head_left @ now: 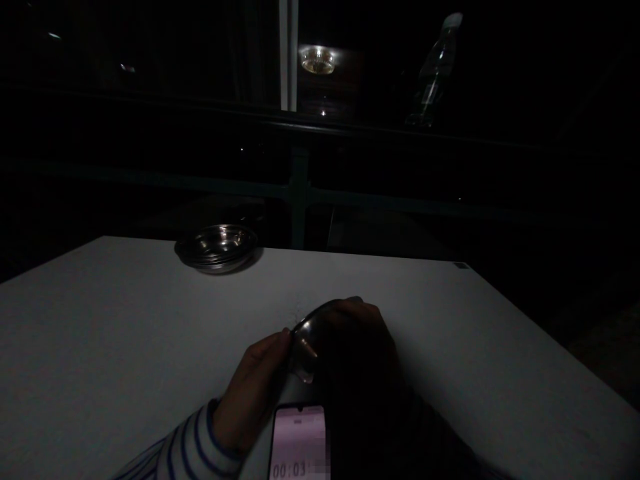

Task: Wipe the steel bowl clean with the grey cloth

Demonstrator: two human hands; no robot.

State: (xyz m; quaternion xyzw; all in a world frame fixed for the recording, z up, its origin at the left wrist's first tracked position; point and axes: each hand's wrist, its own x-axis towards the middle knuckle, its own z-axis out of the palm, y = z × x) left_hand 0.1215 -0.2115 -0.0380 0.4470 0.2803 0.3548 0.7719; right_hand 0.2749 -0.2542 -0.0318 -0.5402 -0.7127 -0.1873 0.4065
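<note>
Between my hands, above the white table, a shiny metal bowl [306, 347] is tipped on its side. My left hand [257, 373] pinches its left rim between thumb and fingers. Across its upper right edge lies my right hand [367, 340], fingers curled over the rim; most of this hand is lost in shadow. Just below the bowl, a phone [299, 443] with a lit pinkish screen shows a timer reading 00:03. A stack of similar metal bowls [216, 248] stands at the table's far edge, left of the hands.
The white table [125, 320] ends at a far edge in front of a dark green rail frame [299, 193]. Beyond it, a clear plastic bottle [434, 73] with a pale cap stands on a dark ledge. The surroundings are very dark.
</note>
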